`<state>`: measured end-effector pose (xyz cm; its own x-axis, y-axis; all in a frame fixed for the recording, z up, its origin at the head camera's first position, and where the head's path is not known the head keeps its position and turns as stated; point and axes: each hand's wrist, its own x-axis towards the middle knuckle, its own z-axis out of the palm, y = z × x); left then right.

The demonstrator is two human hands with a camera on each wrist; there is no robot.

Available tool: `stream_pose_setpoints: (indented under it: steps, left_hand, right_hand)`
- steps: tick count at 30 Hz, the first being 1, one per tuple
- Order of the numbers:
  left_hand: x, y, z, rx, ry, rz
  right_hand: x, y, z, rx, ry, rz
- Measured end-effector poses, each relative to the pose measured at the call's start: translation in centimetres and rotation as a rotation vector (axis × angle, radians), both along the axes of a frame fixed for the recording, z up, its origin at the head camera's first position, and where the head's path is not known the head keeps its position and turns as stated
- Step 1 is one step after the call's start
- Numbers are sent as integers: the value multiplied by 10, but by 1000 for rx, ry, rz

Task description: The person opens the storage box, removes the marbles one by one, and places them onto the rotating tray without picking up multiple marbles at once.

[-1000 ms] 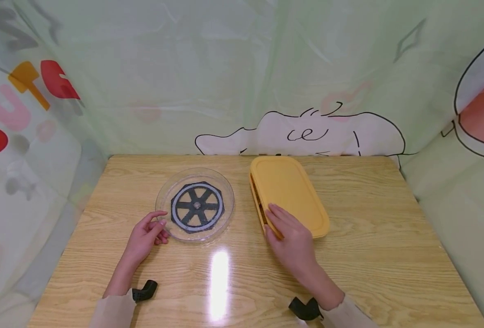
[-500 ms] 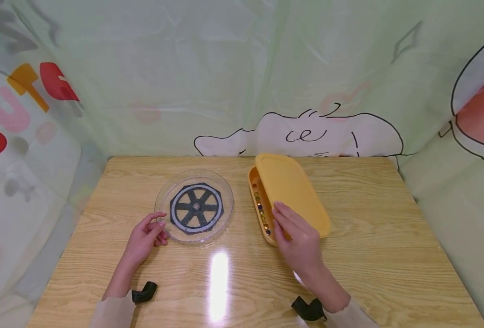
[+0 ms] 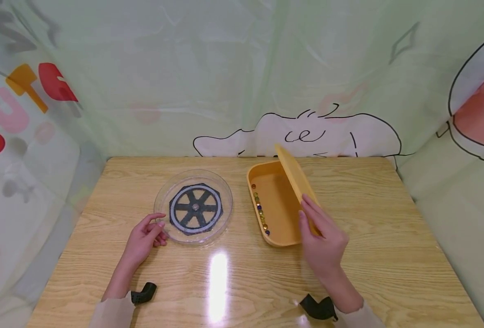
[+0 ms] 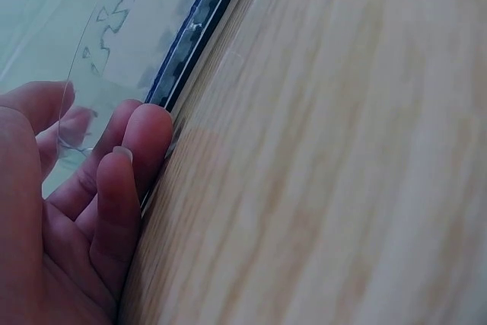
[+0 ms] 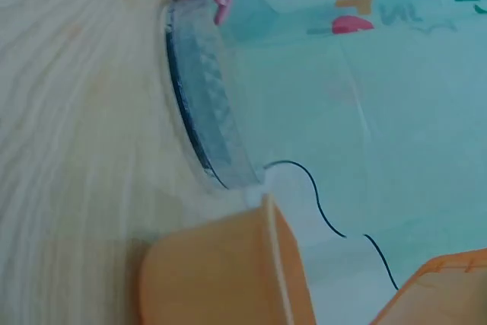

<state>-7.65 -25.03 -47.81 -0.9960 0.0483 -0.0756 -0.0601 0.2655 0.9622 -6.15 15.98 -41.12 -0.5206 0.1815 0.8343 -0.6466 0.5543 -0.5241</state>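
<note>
My right hand (image 3: pixel 323 243) grips the near end of a yellow lid (image 3: pixel 299 177), which stands steeply tilted over the right side of a yellow-orange box (image 3: pixel 280 200). Several small shiny beads (image 3: pixel 259 207), gold, brown and dark blue, lie in a row along the box's left wall. At left, my left hand (image 3: pixel 145 237) holds the rim of a clear round dish (image 3: pixel 228 191), some fingers outside the wall and a fingertip (image 4: pixel 76 123) showing through the plastic. A black wheel-like piece with six spokes (image 3: pixel 196 207) and a pale ring shows in the dish.
The dish and box stand side by side on a wooden table (image 3: pixel 242 282), with a strip of wood between them. A printed pale green curtain (image 3: pixel 176 82) hangs behind the table's back edge and along both sides. Black wrist mounts (image 3: pixel 318 307) sit at the sleeves.
My right hand has lifted the lid's left edge and swung it up to the right, moving rightward with it. The box's inside and the beads are now exposed. My left hand stays put.
</note>
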Motion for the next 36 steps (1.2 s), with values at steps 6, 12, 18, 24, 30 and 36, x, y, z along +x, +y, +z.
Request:
stream_pose_setpoints:
  steps: [6, 12, 18, 24, 30, 36]
  left_hand:
    - [-1, 0, -1, 0, -7, 2]
    - [-6, -7, -21, -4, -18, 15]
    - [-9, -12, -35, -5, -10, 22]
    - [-9, -12, -36, 0, 1, 21]
    - [-10, -12, -36, 14, -5, 23]
    - [-7, -8, -25, 12, -4, 16]
  right_hand:
    - [-3, 17, 14, -177, -27, -102]
    - [-9, 40, 20, -441, -98, -159]
    - [-18, 71, 11, -654, -219, -269]
    - [-27, 96, -2, -884, -266, -260]
    - [-31, 119, -15, -958, -331, -303]
    - [-31, 137, -24, -1010, -370, -330]
